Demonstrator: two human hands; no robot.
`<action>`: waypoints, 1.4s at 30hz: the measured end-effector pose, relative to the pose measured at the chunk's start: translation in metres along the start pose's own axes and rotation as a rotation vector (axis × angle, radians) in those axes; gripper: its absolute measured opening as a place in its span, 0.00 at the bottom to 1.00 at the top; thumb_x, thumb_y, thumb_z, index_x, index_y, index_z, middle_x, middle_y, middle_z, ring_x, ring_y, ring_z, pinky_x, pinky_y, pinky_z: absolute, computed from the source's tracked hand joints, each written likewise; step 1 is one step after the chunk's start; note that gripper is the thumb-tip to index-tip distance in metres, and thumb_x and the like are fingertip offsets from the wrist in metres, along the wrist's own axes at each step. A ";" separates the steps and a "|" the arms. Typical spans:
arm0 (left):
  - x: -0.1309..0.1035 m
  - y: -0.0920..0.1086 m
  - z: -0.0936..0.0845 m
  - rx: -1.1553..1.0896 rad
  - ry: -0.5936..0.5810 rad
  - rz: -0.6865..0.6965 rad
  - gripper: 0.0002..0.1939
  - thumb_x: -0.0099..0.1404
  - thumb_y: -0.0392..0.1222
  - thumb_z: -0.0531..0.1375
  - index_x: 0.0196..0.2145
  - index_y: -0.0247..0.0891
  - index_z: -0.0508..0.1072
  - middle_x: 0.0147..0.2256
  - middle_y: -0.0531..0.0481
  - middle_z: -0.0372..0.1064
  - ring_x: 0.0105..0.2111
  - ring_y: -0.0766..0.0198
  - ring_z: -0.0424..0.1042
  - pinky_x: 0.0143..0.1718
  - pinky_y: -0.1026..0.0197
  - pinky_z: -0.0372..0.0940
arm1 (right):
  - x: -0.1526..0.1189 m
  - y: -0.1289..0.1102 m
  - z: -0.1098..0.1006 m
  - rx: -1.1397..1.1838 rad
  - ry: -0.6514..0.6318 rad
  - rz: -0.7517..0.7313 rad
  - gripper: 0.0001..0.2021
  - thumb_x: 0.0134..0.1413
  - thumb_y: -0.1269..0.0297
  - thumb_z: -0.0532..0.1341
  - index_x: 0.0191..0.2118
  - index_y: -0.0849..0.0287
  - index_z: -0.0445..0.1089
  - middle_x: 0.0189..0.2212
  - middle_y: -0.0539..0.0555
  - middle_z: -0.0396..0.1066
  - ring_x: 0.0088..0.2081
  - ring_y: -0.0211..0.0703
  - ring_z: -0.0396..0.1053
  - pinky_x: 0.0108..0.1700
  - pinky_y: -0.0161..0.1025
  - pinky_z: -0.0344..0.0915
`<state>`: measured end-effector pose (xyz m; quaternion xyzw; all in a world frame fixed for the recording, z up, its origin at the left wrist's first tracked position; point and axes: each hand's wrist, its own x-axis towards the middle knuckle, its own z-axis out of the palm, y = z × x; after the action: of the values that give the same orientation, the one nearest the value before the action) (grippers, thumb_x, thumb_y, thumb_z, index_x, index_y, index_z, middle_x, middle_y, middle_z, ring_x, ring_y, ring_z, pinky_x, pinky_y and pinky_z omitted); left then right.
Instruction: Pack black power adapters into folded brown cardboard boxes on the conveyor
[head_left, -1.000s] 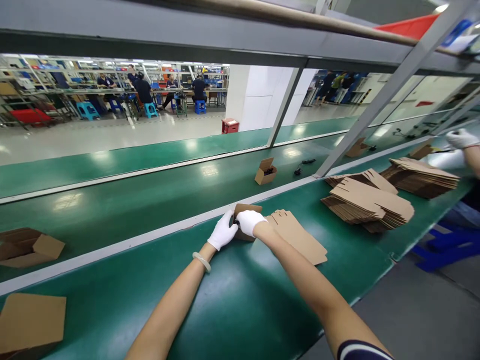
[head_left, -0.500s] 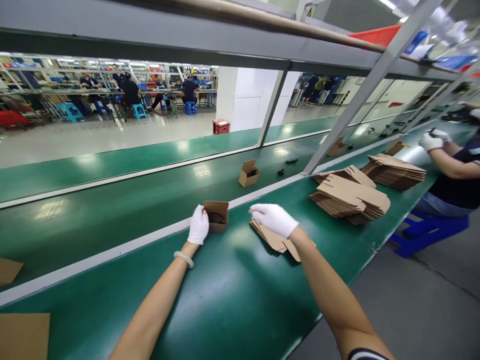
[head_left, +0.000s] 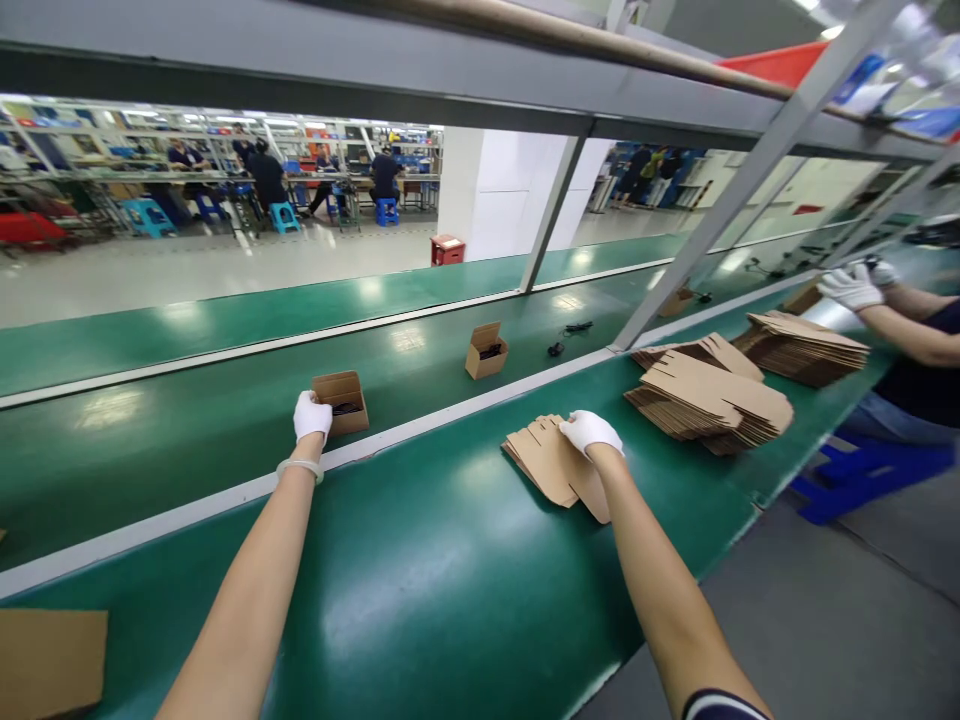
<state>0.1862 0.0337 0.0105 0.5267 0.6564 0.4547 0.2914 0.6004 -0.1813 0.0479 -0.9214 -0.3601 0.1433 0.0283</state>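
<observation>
My left hand (head_left: 312,416), in a white glove, grips the left side of a small open cardboard box (head_left: 354,423) over the conveyor belt. Its lid flap stands up, and a dark cable-like item (head_left: 345,408) shows inside. My right hand (head_left: 592,433), gloved too, has its fingers closed on the upper edge of a flat folded cardboard box (head_left: 553,462) in a small pile on the green worktop; the fingertips are partly hidden.
Another open box (head_left: 487,352) rides the belt, with a black cable and plug (head_left: 556,349) to its right. Larger piles of flat boxes (head_left: 705,395) lie to the right. A slanted metal post (head_left: 675,265) rises beside them. A co-worker's gloved hands (head_left: 855,285) are at far right.
My left hand has carried the open box leftward, from the divider strip onto the belt. My right hand has shifted right and closed on the flat cardboard's edge.
</observation>
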 end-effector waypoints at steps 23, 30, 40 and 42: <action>-0.218 0.062 0.067 -0.155 -0.822 0.184 0.12 0.58 0.46 0.57 0.38 0.38 0.69 0.40 0.43 0.71 0.43 0.55 0.69 0.49 0.53 0.60 | -0.021 -0.040 0.008 0.110 0.123 -0.020 0.16 0.46 0.56 0.58 0.34 0.65 0.73 0.35 0.67 0.71 0.38 0.53 0.70 0.35 0.39 0.62; -0.240 0.068 0.093 -0.264 -0.717 -0.120 0.26 0.59 0.51 0.56 0.50 0.32 0.61 0.44 0.36 0.69 0.45 0.53 0.68 0.47 0.56 0.60 | -0.065 -0.054 0.000 0.274 0.223 -0.199 0.12 0.51 0.56 0.52 0.28 0.59 0.63 0.27 0.55 0.68 0.32 0.44 0.66 0.33 0.35 0.59; -0.193 0.060 0.051 -0.563 -0.565 -0.128 0.22 0.56 0.57 0.56 0.32 0.33 0.70 0.29 0.47 0.71 0.30 0.62 0.68 0.32 0.62 0.62 | -0.160 -0.120 0.025 0.940 0.634 -0.711 0.06 0.52 0.63 0.53 0.37 0.57 0.60 0.36 0.55 0.66 0.33 0.41 0.65 0.34 0.39 0.63; -0.185 0.058 0.036 -0.554 -0.572 -0.088 0.21 0.57 0.57 0.55 0.29 0.33 0.70 0.28 0.48 0.71 0.28 0.63 0.67 0.30 0.62 0.62 | -0.163 -0.129 0.033 0.847 0.836 -0.759 0.08 0.52 0.68 0.53 0.40 0.58 0.62 0.43 0.59 0.64 0.42 0.45 0.64 0.40 0.42 0.63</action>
<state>0.2928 -0.1311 0.0299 0.5050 0.4233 0.4366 0.6125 0.3924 -0.1969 0.0760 -0.6196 -0.5288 -0.1148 0.5686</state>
